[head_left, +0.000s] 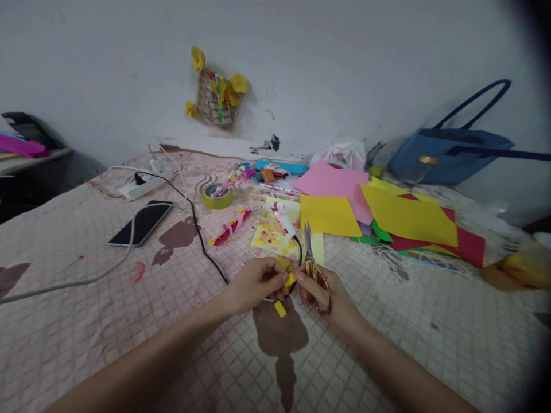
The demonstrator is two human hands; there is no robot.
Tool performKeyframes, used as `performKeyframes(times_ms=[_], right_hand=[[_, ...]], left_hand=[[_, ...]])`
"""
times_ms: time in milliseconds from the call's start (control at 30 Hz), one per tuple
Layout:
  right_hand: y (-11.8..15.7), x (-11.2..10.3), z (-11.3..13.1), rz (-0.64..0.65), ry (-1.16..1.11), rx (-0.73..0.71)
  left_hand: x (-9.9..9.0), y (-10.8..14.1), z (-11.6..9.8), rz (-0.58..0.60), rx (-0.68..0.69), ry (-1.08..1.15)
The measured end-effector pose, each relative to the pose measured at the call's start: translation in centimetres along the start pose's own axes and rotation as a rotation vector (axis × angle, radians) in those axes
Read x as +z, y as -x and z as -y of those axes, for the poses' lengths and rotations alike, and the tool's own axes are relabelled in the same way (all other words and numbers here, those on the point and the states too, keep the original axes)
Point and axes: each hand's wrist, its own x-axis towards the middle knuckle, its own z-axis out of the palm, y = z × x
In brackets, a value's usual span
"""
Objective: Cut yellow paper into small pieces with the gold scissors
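Note:
My left hand [260, 282] pinches a small piece of yellow paper [290, 280] between thumb and fingers. Close on its right, my right hand [321, 292] is closed around the gold handles of a pair of scissors [308, 246], whose blades point up and away. The right fingertips are near the yellow piece; whether they touch it is unclear. Another small yellow rectangle [280, 309] shows just below the hands. Beyond them, a white glue gun [284, 221] rests by a pale yellow sheet [269, 244] scattered with small coloured paper bits.
Coloured sheets [408, 215] and white cords [394, 264] lie to the right, before a blue bag [451, 155]. Green tape [217, 196], a red decorated clip-like item [231, 228], a phone [141, 223], a power strip [144, 184] and cables are on the left.

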Motion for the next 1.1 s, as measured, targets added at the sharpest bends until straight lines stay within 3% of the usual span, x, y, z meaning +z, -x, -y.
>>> performKeyframes(times_ms=[233,633,800,1100], right_hand=[[-0.14,-0.19,-0.83,0.039,0.019,-0.040],[0.02,0.06,-0.60,-0.038,-0.026,-0.025],[-0.15,0.08,-0.63,0.018,0.041,-0.040],[0.05,0.19,-0.20,0.000,0.096,-0.067]], left_hand=[[0.32,0.05,-0.01,0.004,-0.022,-0.037],[0.07,-0.04,-0.33,-0.003,-0.027,0.022],[0.19,0.07,-0.28,0.003,-0.034,-0.006],[-0.04,0.08,-0.12,0.043,-0.045,-0.063]])
